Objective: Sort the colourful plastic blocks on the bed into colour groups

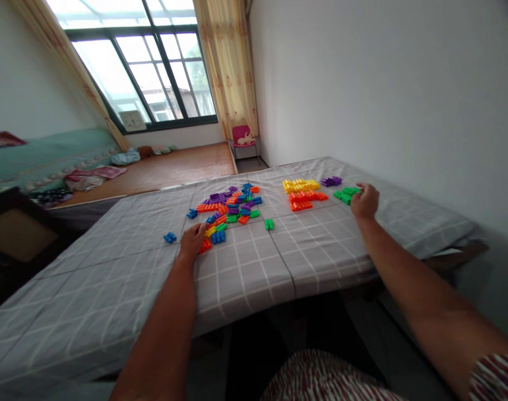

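Observation:
My left hand (193, 240) rests at the near left edge of a mixed heap of small, ribbed plastic pieces (233, 210) in blue, purple, orange, green and yellow. Its fingers are curled in; what they hold, if anything, is hidden. Orange pieces (206, 245) lie right beside it. On the right, my right hand (366, 200) has its fingertips closed at the end of a small group of green pieces (346, 194). Near that hand are sorted groups: yellow pieces (299, 186), orange pieces (304, 199) and purple pieces (331, 181).
A grey checked cloth (245, 273) covers the table. Two green pieces (269, 224) lie between the heap and the sorted groups; blue pieces (169, 238) lie left. A wall runs along the right. Beyond stand a pink chair (242, 135) and a low wooden platform (187, 163).

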{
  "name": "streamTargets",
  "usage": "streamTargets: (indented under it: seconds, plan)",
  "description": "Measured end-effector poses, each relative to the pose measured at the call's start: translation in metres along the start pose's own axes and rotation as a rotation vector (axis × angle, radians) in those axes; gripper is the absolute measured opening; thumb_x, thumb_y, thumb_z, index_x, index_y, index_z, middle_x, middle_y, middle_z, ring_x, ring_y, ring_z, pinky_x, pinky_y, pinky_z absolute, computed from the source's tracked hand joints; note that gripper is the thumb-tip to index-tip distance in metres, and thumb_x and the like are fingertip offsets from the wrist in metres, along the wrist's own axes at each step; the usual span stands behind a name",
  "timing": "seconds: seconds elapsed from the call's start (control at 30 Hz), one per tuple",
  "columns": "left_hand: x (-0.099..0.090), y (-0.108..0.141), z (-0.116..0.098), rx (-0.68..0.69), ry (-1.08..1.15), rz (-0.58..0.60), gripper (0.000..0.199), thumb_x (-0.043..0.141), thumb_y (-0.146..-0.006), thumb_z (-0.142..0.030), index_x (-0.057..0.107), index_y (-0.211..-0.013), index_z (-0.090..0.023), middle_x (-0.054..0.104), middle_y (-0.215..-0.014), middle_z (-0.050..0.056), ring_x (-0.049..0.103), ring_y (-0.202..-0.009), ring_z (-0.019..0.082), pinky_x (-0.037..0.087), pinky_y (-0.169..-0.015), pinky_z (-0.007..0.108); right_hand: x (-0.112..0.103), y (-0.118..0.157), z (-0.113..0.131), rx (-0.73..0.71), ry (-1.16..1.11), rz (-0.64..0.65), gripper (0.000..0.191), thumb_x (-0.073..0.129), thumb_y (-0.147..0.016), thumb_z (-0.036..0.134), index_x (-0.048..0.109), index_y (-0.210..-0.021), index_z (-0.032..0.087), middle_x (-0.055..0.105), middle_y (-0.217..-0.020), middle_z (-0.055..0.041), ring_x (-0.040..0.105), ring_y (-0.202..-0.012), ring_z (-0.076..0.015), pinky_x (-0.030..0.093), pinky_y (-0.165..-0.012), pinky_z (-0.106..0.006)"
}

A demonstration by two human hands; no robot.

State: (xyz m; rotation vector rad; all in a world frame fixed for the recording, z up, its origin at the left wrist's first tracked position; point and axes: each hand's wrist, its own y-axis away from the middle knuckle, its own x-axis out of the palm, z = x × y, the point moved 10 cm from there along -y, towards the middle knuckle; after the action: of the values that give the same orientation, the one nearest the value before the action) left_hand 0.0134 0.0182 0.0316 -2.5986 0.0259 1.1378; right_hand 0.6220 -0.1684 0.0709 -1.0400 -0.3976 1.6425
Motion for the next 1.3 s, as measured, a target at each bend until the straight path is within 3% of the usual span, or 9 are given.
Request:
streamTargets:
  seconds: [0.07, 0.17, 0.3, 0.47, 0.73, 0.9, 1.0, 1.1, 1.3]
  plan:
    - [0.002, -0.001, 0.001, 0.006, 0.016, 0.0, 0.049, 0.039, -0.087, -0.046, 0.072, -0.103, -0.014, 0.073, -0.092, 0.004, 0.063, -0.087, 0.02, 0.044, -0.074, 0.025, 0.021, 0.019, 0.065, -0.205, -0.137, 0.213, 0.034, 0.043, -0.081, 0.017, 0.063, -0.108, 0.014, 0.067, -0.106, -0.0138, 0.06, -0.099, -0.0267, 0.045, -0.092, -0.043]
    - [0.003, -0.001, 0.002, 0.011, 0.034, -0.003, 0.048, 0.04, -0.086, -0.047, 0.072, -0.101, -0.014, 0.073, -0.091, 0.003, 0.062, -0.087, 0.02, 0.044, -0.074, 0.025, 0.071, 0.088, 0.161, -0.482, -0.325, 0.79, 0.028, 0.049, -0.089, 0.026, 0.065, -0.11, 0.019, 0.068, -0.103, -0.0092, 0.063, -0.092, -0.0247, 0.051, -0.084, -0.04]
    - [0.002, 0.0, 0.003, -0.012, 0.028, -0.009, 0.048, 0.041, -0.086, -0.046, 0.073, -0.103, -0.015, 0.073, -0.092, 0.003, 0.063, -0.085, 0.02, 0.044, -0.073, 0.025, 0.095, 0.141, 0.225, -0.579, -0.389, 0.938, 0.03, 0.055, -0.092, 0.035, 0.06, -0.118, 0.02, 0.06, -0.12, -0.0085, 0.06, -0.101, -0.0208, 0.052, -0.086, -0.041]
    - [0.0, 0.001, 0.002, -0.021, 0.049, -0.015, 0.049, 0.041, -0.086, -0.046, 0.073, -0.104, -0.013, 0.074, -0.092, 0.005, 0.063, -0.086, 0.02, 0.045, -0.074, 0.025, 0.106, 0.15, 0.237, -0.571, -0.412, 0.966, 0.034, 0.056, -0.092, 0.035, 0.057, -0.121, 0.018, 0.057, -0.123, -0.0093, 0.059, -0.103, -0.0208, 0.052, -0.086, -0.042]
    - [-0.002, -0.001, -0.001, -0.005, 0.026, -0.01, 0.047, 0.042, -0.085, -0.044, 0.073, -0.103, -0.014, 0.074, -0.096, 0.005, 0.064, -0.09, 0.021, 0.045, -0.074, 0.025, 0.07, 0.053, 0.142, -0.304, -0.326, 0.709, 0.035, 0.058, -0.09, 0.039, 0.06, -0.117, 0.016, 0.063, -0.115, -0.008, 0.062, -0.095, -0.0213, 0.053, -0.082, -0.038]
    - [-0.006, 0.0, -0.004, -0.017, -0.02, -0.018, 0.049, 0.041, -0.084, -0.045, 0.074, -0.103, -0.013, 0.074, -0.092, 0.004, 0.064, -0.087, 0.021, 0.045, -0.072, 0.024, 0.015, -0.03, -0.016, 0.197, -0.101, 0.207, 0.036, 0.062, -0.078, 0.03, 0.065, -0.108, 0.01, 0.07, -0.099, -0.0137, 0.066, -0.077, -0.0206, 0.053, -0.068, -0.033]
    - [-0.008, 0.001, -0.007, -0.002, -0.015, -0.021, 0.048, 0.043, -0.083, -0.046, 0.074, -0.101, -0.014, 0.074, -0.091, 0.003, 0.064, -0.086, 0.02, 0.045, -0.071, 0.023, 0.011, -0.035, -0.086, 0.318, 0.114, 0.198, 0.032, 0.068, -0.068, 0.022, 0.07, -0.098, 0.011, 0.071, -0.095, -0.0142, 0.066, -0.079, -0.0226, 0.053, -0.073, -0.034]
    - [-0.01, 0.003, -0.008, -0.009, -0.002, -0.025, 0.048, 0.043, -0.082, -0.045, 0.074, -0.101, -0.013, 0.074, -0.09, 0.003, 0.064, -0.084, 0.02, 0.046, -0.071, 0.023, 0.023, -0.027, -0.114, 0.322, 0.227, 0.309, 0.034, 0.07, -0.066, 0.023, 0.073, -0.098, 0.013, 0.073, -0.094, -0.0138, 0.067, -0.086, -0.0254, 0.052, -0.079, -0.035]
    - [-0.01, 0.002, -0.007, -0.04, -0.014, -0.019, 0.048, 0.043, -0.083, -0.044, 0.074, -0.103, -0.013, 0.074, -0.093, 0.004, 0.065, -0.086, 0.02, 0.047, -0.075, 0.024, 0.03, -0.023, -0.11, 0.265, 0.26, 0.357, 0.036, 0.06, -0.072, 0.022, 0.072, -0.104, 0.014, 0.072, -0.103, -0.0137, 0.066, -0.099, -0.0264, 0.048, -0.088, -0.034]
